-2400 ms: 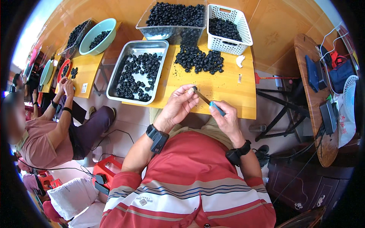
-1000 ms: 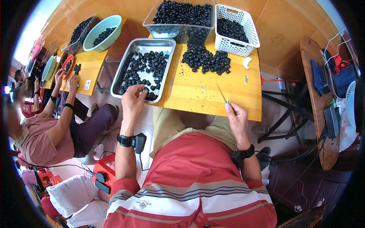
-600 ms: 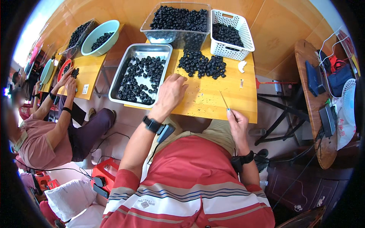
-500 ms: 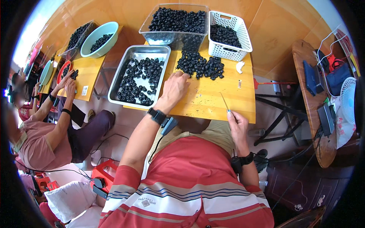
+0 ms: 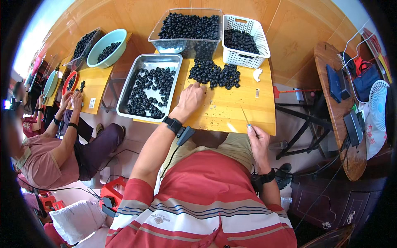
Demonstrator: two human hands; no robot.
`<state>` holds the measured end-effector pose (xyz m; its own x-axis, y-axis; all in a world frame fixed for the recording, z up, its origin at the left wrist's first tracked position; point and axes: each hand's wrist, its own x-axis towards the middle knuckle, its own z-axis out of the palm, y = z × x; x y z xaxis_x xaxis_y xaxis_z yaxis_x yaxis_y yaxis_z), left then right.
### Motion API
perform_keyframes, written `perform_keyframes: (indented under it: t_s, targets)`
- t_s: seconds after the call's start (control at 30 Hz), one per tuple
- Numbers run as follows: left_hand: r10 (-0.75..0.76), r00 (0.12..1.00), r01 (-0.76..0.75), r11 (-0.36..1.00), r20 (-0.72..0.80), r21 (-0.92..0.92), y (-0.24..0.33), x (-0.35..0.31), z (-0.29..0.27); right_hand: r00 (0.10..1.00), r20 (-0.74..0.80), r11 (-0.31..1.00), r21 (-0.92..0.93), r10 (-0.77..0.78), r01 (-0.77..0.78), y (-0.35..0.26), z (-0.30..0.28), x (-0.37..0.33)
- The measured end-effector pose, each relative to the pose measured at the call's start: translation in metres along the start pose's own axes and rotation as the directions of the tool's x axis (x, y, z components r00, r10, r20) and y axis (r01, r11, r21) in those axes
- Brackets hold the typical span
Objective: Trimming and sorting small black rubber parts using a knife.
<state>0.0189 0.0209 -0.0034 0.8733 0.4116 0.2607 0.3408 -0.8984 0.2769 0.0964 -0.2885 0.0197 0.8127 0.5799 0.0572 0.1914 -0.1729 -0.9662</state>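
Observation:
My left hand is over the yellow table, its fingers bent together at the near edge of a pile of small black round pieces. Whatever its fingertips hold is hidden. In my right hand, at the table's front edge, is a thin pointed pick with a bluish part at the grip, its tip slanting up and left. Left of my left hand, a metal tray carries many more black pieces, several showing a hole through the middle. Dark crumbs dot the tabletop between my hands.
A clear plastic bin and a white perforated basket, both holding black pieces, stand at the back. A curved white scrap lies to their right. At left a co-worker works beside a pale green basin. A wooden board stands right.
My left hand stays by the pile, its fingers a little more curled in. My right hand keeps the pick, tilted slightly differently. The whole view has shifted slightly.

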Motion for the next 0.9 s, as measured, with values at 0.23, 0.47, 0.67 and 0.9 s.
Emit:
perform_keyframes:
  t_s: [0.23, 0.47, 0.67, 0.9]
  targets:
    - [0.033, 0.996, -0.053, 0.959, -0.078, -0.28, 0.022, -0.031, -0.026, 0.999, 0.035, 0.996, 0.088, 0.024, -0.027, 0.003, 0.009, 0.003]
    - [-0.226, 0.963, 0.225, 0.378, 0.146, -0.898, 0.024, -0.05, -0.019, 0.998, 0.058, 0.994, 0.107, -0.022, 0.016, 0.003, 0.018, 0.011]
    - [-0.31, 0.905, 0.307, -0.003, 0.293, -0.952, 0.031, -0.06, -0.022, 0.995, 0.091, 0.993, 0.111, -0.041, 0.031, 0.007, 0.026, 0.016]
    - [-0.323, 0.878, 0.294, -0.216, 0.352, -0.931, 0.035, -0.067, -0.018, 0.989, 0.138, 0.994, 0.104, -0.056, 0.041, 0.006, 0.031, 0.017]
